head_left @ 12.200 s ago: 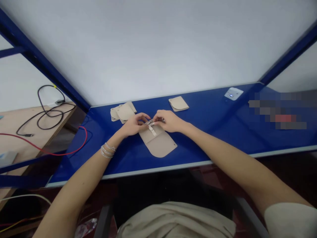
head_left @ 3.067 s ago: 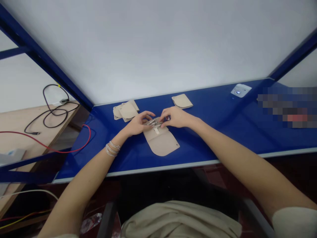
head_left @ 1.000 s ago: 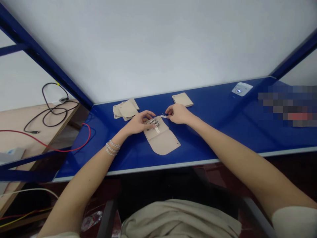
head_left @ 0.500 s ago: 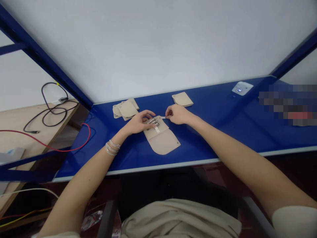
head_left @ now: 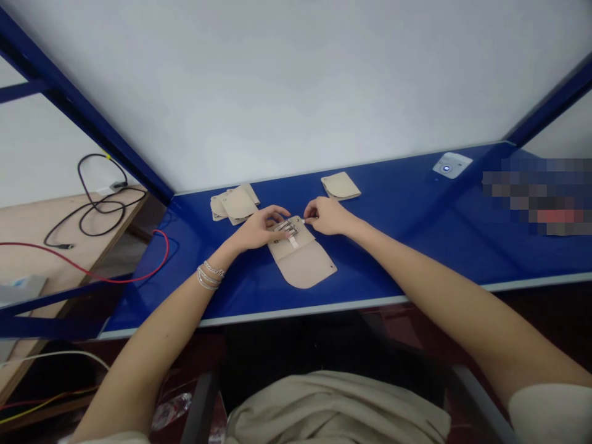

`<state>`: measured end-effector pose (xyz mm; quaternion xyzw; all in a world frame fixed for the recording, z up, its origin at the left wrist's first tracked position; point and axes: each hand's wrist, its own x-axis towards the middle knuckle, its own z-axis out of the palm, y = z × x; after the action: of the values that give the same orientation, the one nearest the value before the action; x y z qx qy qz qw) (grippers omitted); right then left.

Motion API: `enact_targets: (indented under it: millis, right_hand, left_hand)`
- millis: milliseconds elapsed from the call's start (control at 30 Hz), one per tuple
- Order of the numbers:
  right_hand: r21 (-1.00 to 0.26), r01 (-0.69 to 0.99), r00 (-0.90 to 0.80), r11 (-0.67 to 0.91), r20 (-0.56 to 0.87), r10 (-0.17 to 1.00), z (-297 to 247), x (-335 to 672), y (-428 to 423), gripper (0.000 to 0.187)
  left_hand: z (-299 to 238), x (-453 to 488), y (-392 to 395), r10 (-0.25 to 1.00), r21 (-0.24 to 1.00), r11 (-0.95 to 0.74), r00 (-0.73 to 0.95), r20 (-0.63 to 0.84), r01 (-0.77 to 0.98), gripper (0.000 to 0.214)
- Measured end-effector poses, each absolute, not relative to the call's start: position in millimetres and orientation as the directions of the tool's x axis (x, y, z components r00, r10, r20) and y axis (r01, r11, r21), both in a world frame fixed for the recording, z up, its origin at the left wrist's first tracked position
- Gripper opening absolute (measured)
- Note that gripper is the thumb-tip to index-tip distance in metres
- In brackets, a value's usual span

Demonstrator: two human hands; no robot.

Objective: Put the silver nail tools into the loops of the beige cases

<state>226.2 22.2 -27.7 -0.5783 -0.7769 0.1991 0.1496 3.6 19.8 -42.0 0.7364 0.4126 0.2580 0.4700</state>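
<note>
A beige folding pouch lies unfolded on the blue table, its rounded flap towards me. Several small shiny metal tools sit side by side in its upper half, held as in a manicure set, near a short pale strap. My left hand grips the pouch by its left edge, thumb on top beside the tools. At the upper right corner, my right hand pinches a small thin light piece, its tip at the pouch. Most of that piece is hidden by my fingers.
Several folded beige pouches are stacked at the back left, and another folded pouch lies behind my right hand. A white device stands far right near a blurred patch. Cables lie on the wooden table at left.
My right hand has moved slightly left, bringing the thin light piece closer to the pouch, with less of it showing. My left hand and the pouch have stayed in place.
</note>
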Motion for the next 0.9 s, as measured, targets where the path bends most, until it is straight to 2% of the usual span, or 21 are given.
enact_targets:
  millis: [267, 433, 600, 700, 767, 900]
  right_hand:
    - [-0.525, 0.816, -0.288, 0.243, -0.003, 0.958, -29, 228, 23, 0.011]
    - [-0.550, 0.795, -0.285, 0.255, 0.032, 0.958, -34, 231, 29, 0.023]
    - [-0.625, 0.735, -0.229, 0.261, 0.133, 0.964, -33, 234, 30, 0.013]
    - [-0.720, 0.634, -0.173, 0.283, 0.225, 0.959, -30, 233, 28, 0.010]
    - [-0.815, 0.510, -0.135, 0.276, 0.241, 0.961, -27, 231, 26, 0.007]
    - [-0.964, 0.215, -0.081, 0.157, 0.142, 0.987, -24, 226, 24, 0.007]
  left_hand:
    - [-43, 2, 20, 0.849, 0.906, -0.218, 0.528, -0.008, 0.364, 0.058]
    - [-42, 3, 20, 0.852, 0.905, -0.212, 0.523, -0.014, 0.369, 0.058]
    - [-40, 6, 18, 0.876, 0.906, -0.179, 0.481, -0.031, 0.385, 0.059]
    - [-39, 9, 16, 0.911, 0.914, -0.103, 0.407, -0.072, 0.393, 0.059]
    - [-38, 10, 16, 0.925, 0.924, -0.062, 0.370, -0.089, 0.377, 0.055]
    - [-41, 8, 18, 0.935, 0.938, -0.009, 0.335, -0.115, 0.347, 0.049]
